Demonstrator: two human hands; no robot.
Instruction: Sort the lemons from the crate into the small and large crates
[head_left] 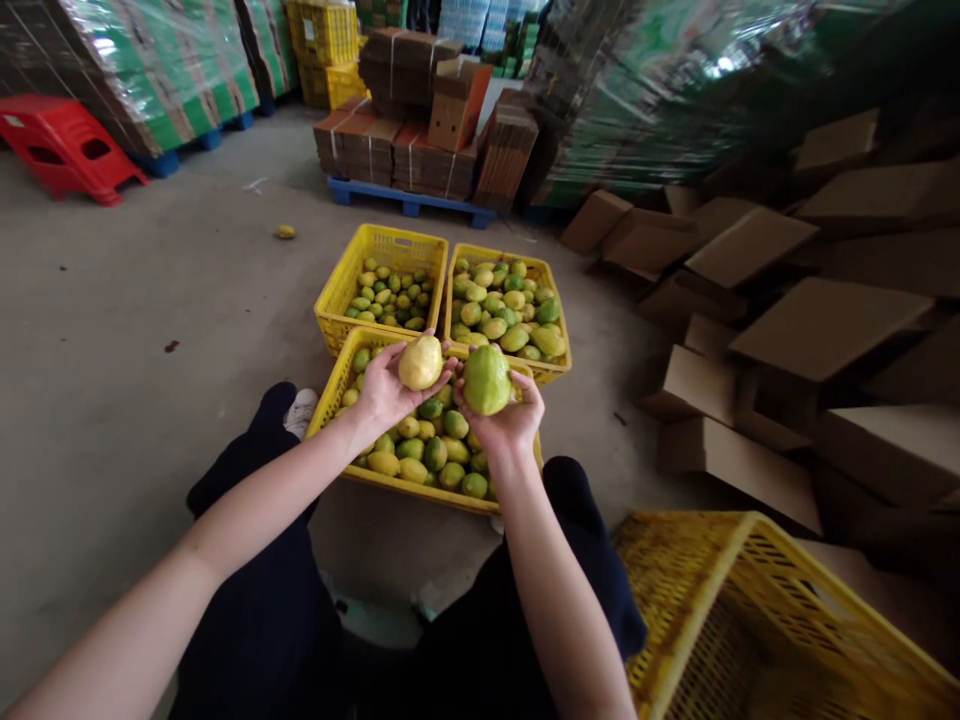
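The left hand (386,390) is cradling a pale yellow, lemon-shaped fruit (421,362) on partly curled fingers, while the right hand (514,425) is cupping a larger, ribbed green fruit (487,381); both fruits are sitting side by side over the far part of the near yellow crate (420,488). The fingertips are lying so close together that contact between the hands is remaining unclear. Beyond the near crate, the left rear crate (330,325) and the right rear crate (559,366) are standing with a narrow gap between their rims, each holding yellow and green fruit. On the left, concrete floor (210,300) is stretching widely toward a red stool (67,145), with a single loose fruit (285,232) lying on it. On the right, room is narrowing between the crates and a heap of cardboard cartons (825,320). The hands and forearms are hiding stretches of the near crate's rim and some of its contents; the palms are concealing the undersides of the held fruits. A tilted yellow crate (667,580) is running out of view at the lower right, and the farthest cartons are fading into shadow.
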